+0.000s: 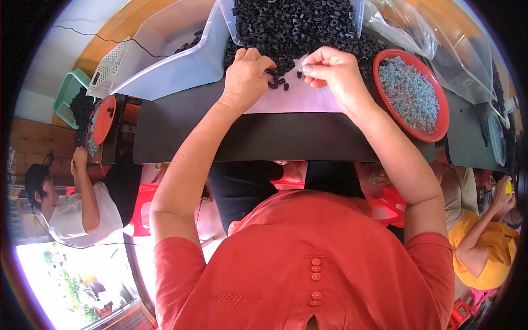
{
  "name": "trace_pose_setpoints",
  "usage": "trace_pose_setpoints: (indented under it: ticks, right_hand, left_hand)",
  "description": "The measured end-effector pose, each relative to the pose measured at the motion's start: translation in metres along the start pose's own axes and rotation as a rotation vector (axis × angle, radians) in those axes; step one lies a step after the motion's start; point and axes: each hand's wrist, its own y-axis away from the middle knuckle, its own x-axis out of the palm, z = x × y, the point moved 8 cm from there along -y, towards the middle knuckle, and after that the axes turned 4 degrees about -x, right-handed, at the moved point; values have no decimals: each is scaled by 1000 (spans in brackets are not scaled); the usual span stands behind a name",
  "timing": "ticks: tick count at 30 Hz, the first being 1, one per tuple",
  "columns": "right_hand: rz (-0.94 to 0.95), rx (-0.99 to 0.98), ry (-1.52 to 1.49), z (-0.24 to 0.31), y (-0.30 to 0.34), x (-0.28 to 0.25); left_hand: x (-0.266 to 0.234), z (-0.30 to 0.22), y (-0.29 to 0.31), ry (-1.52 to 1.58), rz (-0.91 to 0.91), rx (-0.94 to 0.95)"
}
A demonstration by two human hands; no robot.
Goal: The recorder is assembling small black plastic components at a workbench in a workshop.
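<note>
At far left, a green basket near the upper edge of a work surface, with a co-worker in a white shirt below. Farther right, in the upper left, a translucent bin, front wall slanting up to the right. Then, at upper center, the left hand, fingers curled down at loose black parts; impossible to say whether gripping any, fingertips partly hidden. Underneath, a pale sheet on a dark table; above, a heap of black parts. Just right of center, a small black part right at the fingertips of the right hand, over the sheet. Thumb and forefinger pinched together, contents too small to make out. Looks slightly taller than wide, long axis roughly up-down in the frame; which end points where, unreadable. At upper right, a red bowl of clear pieces.
</note>
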Motion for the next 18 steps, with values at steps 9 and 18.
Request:
trace_pose_setpoints:
  ticks: [9,18]
  right_hand:
    - [13,-9,32,-1,-4,4]
    - [30,-150,159,18,4,13]
  left_hand:
    - [-4,-10,-1,175,-53,22]
    - [8,-22,19,960,97,-540]
